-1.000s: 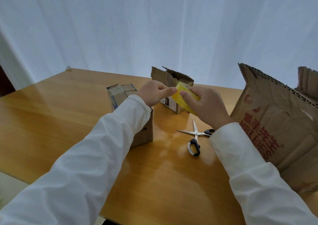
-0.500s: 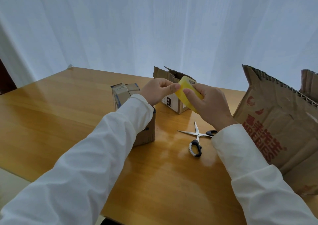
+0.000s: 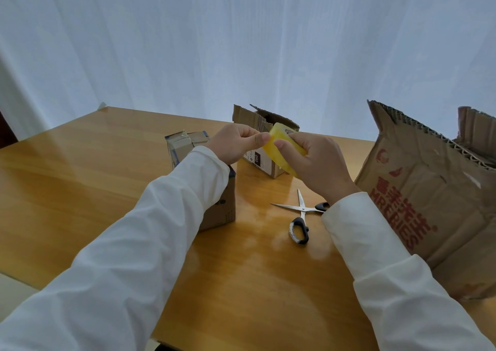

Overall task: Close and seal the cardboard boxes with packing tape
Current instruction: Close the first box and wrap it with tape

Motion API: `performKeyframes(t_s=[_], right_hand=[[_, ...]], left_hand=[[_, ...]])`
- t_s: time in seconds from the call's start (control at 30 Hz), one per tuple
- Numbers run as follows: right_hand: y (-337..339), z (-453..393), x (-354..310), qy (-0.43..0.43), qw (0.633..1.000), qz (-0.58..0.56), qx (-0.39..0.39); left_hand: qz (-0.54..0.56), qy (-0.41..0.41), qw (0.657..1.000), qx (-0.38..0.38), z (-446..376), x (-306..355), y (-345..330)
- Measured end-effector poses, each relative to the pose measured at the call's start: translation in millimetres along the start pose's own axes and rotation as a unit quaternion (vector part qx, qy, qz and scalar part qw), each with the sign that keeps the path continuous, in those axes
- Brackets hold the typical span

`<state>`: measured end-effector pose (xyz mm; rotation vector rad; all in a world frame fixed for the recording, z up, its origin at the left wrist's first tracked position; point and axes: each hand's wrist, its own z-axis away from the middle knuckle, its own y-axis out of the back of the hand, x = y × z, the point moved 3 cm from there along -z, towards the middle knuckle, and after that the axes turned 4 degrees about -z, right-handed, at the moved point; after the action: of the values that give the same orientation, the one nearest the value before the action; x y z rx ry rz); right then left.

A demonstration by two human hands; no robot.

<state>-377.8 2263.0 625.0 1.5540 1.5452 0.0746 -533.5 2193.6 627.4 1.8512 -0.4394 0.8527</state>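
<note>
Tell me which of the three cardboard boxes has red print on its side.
The large box at the right edge of the table, beside the right hand. The closed small box and the open small box carry no red print.

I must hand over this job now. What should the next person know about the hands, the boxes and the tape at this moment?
Right hand grips the yellow tape roll above the table. Left hand pinches at the roll's edge, probably seeking the tape end.
Small box under the left arm: top flaps folded shut, with tape on them.
Small open box behind the hands: flaps up, unsealed.
Large box at right: flaps up, unsealed.
Scissors lie open on the table.
Left to do: pull tape, close and seal the open boxes.
</note>
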Motion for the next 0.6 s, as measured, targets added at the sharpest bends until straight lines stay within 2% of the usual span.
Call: performKeyframes(t_s=[0.17,0.3,0.5,0.6], right_hand=[[0.9,0.2,1.7,-0.001,1.0,0.019,-0.004],[3.1,0.1,-0.6,0.001,1.0,0.002,-0.003],[0.2,0.5,0.6,0.009,0.998,0.056,-0.03],[0.6,0.7,1.4,0.01,0.998,0.056,-0.027]], left_hand=[[0.023,-0.011,1.0,-0.011,0.2,4.1,-2.9],[0.075,0.001,0.997,0.022,1.3,2.9,-2.4],[0.054,-0.005,0.997,0.048,4.7,2.6,0.6],[0.049,0.004,0.998,0.03,4.3,2.3,0.5]])
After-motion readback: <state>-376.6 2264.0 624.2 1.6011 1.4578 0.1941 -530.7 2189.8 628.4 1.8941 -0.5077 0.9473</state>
